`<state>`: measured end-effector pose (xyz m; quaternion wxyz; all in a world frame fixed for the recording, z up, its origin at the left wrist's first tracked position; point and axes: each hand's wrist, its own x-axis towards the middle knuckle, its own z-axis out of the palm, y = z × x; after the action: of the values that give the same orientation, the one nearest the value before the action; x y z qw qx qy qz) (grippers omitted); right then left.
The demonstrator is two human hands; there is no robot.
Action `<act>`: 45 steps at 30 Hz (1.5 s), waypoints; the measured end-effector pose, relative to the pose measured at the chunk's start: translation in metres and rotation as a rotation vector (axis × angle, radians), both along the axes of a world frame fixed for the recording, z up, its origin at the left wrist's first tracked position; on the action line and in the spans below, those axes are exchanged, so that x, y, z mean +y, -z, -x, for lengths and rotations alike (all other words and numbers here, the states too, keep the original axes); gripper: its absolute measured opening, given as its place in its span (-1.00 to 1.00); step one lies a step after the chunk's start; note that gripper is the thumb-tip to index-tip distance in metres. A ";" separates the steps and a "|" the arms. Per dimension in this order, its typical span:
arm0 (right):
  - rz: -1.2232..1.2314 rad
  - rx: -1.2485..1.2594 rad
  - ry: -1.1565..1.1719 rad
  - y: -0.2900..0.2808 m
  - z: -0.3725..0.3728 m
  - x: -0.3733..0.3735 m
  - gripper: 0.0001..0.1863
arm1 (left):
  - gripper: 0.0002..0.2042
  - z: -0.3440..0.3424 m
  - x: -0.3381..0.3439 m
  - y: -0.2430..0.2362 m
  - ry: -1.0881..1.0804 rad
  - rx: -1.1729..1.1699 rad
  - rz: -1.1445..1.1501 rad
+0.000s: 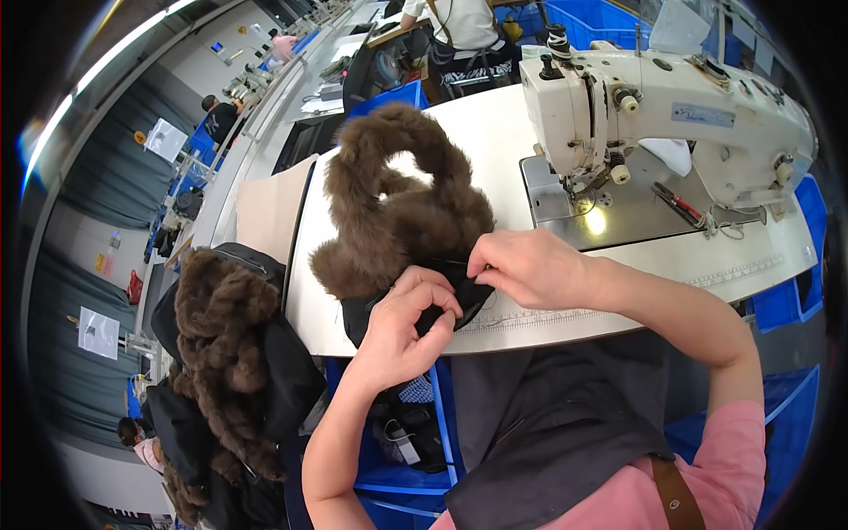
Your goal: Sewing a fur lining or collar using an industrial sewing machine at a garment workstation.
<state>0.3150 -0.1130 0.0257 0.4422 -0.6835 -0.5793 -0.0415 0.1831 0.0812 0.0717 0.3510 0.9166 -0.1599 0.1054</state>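
A brown fur piece [411, 216] with a raised loop lies on the white sewing table, joined to black fabric [468, 305] at its near side. My left hand [408, 327] is closed on the black fabric, fingers curled and thumb pressed toward them. Just to its right, my right hand [528, 269] pinches the edge of the same fabric between thumb and fingertips. Whether a thread or other small thing is also between those fingers is too small to tell. Both hands are near the table's front edge, away from the sewing machine [654, 110].
Small red-handled snips [678, 205] lie on the machine bed. A ruler strip [530, 320] runs along the table's front. More black items with brown fur [225, 327] are heaped at left. Blue bins [402, 481] stand below, and co-workers sit farther back.
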 end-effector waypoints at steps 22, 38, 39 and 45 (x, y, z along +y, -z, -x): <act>0.162 0.394 -0.147 -0.002 -0.002 -0.001 -0.87 | -0.69 -0.001 -0.023 0.022 -0.373 -0.141 -0.234; 0.299 0.246 -0.230 -0.023 -0.013 0.005 -0.81 | -0.81 -0.004 -0.003 -0.013 -0.127 0.183 0.035; 0.305 0.233 -0.231 -0.023 -0.013 0.005 -0.83 | -0.83 -0.005 -0.001 -0.013 -0.103 0.210 0.094; 0.278 0.089 -0.213 -0.019 -0.014 0.006 -0.84 | -0.88 -0.011 0.000 -0.007 -0.184 0.166 0.095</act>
<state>0.3288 -0.1068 0.0446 0.3707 -0.6740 -0.6283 0.1161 0.1937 0.0812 0.0782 0.3949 0.9153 -0.0403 0.0685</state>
